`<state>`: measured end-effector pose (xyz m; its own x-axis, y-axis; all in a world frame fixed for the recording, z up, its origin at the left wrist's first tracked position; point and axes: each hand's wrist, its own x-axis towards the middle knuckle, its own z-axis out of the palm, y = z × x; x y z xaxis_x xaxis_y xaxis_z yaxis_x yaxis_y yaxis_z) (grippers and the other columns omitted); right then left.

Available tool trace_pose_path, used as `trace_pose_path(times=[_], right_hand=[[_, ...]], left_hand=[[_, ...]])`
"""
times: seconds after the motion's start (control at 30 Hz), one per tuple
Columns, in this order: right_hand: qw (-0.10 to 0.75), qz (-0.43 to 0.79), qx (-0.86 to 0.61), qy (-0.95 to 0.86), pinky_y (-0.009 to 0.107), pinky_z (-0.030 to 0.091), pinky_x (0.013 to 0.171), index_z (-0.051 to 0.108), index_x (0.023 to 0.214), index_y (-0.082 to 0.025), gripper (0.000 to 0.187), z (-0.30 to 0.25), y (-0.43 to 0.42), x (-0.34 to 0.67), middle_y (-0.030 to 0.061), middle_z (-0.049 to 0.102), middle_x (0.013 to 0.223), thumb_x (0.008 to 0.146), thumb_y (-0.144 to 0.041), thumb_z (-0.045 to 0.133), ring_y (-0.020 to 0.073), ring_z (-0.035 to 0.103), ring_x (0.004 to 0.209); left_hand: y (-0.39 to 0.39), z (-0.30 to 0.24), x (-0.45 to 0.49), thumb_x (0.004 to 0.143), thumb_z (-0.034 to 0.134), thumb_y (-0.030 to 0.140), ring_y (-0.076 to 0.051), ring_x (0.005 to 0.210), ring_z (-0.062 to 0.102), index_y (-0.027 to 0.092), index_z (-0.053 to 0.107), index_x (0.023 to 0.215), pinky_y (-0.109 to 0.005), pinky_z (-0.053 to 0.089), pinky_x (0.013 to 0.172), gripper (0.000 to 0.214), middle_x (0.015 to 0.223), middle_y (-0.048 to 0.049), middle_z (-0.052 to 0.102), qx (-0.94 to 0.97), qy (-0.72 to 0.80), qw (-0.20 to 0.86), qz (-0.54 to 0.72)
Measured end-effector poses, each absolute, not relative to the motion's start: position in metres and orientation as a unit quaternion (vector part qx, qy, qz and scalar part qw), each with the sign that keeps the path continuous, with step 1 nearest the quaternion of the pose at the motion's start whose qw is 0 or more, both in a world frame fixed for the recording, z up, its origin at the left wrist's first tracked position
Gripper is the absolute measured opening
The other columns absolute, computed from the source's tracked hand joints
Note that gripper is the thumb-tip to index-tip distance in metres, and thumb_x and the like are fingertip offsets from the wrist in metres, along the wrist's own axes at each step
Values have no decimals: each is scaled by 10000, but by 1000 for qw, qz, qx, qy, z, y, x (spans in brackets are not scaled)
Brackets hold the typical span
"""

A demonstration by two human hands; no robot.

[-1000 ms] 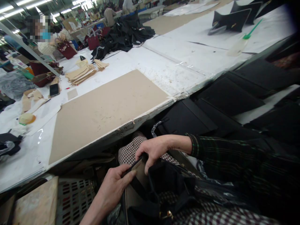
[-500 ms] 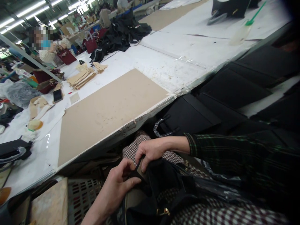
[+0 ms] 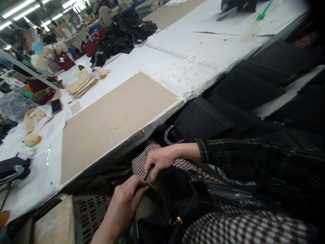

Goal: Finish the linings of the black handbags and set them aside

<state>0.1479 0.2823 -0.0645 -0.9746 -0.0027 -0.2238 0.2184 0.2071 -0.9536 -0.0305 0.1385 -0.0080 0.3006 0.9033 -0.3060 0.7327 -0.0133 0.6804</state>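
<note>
A black handbag (image 3: 172,193) with gold metal fittings lies on my lap, over checked cloth. Thumb and fingers of my left hand (image 3: 127,196) pinch the edge of the bag. Just beyond it, my right hand (image 3: 161,162) grips the same edge, its thumb pressed on a brownish lining patch. The two hands are close together, a short stretch of edge between them. The inside of the bag is mostly dark.
A white-covered table (image 3: 162,61) with a beige board (image 3: 116,125) lies ahead. Black bags (image 3: 203,118) stand to the right. At lower left is a plastic crate (image 3: 91,213). A glue bottle (image 3: 252,28), a phone (image 3: 56,106) and tan pieces (image 3: 82,83) rest on the table. Another person stands far left.
My left thumb and fingers have closed into a tighter pinch on the bag edge. My right hand keeps its grip. The view has shifted slightly.
</note>
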Motion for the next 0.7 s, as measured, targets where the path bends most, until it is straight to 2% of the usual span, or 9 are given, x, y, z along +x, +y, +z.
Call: trace_pose_path(times=[0.17, 0.3, 0.47, 0.6, 0.7], right_hand=[[32, -491, 118, 863, 183, 360, 615, 748, 1021, -204, 284, -50, 269, 154, -18, 712, 818, 810, -388, 699, 100, 568, 716], [25, -452, 109, 885, 193, 350, 624, 744, 1041, -224, 269, -42, 265, 157, 2, 733, 877, 830, -378, 679, 110, 576, 742], [51, -456, 112, 882, 202, 348, 636, 734, 1072, -257, 294, -42, 267, 153, -5, 734, 922, 818, -397, 690, 125, 595, 795], [76, -458, 92, 881, 210, 340, 621, 721, 1087, -239, 307, -43, 269, 148, -1, 721, 877, 834, -404, 669, 121, 574, 748], [92, -405, 64, 907, 235, 313, 583, 707, 1085, -208, 283, -38, 267, 145, 37, 719, 889, 868, -361, 611, 143, 574, 733]], left_hand=[[136, -11, -33, 946, 513, 202, -128, 759, 567, 209, 592, 876, -200, 407, 703, 105, 836, 0, 613, 726, 558, 386, 111], [137, -12, -37, 940, 526, 187, -117, 736, 538, 206, 566, 855, -196, 388, 692, 95, 807, 10, 580, 725, 547, 402, 115], [149, -6, -46, 979, 441, 215, -117, 775, 528, 192, 566, 840, -202, 389, 707, 188, 868, -5, 576, 740, 480, 467, 70], [159, -7, -52, 940, 534, 248, -119, 758, 507, 185, 577, 828, -202, 384, 706, 135, 799, 19, 563, 710, 493, 499, 56], [162, -10, -53, 923, 552, 265, -107, 698, 470, 183, 583, 819, -192, 362, 645, 137, 744, 40, 543, 686, 512, 514, 55]])
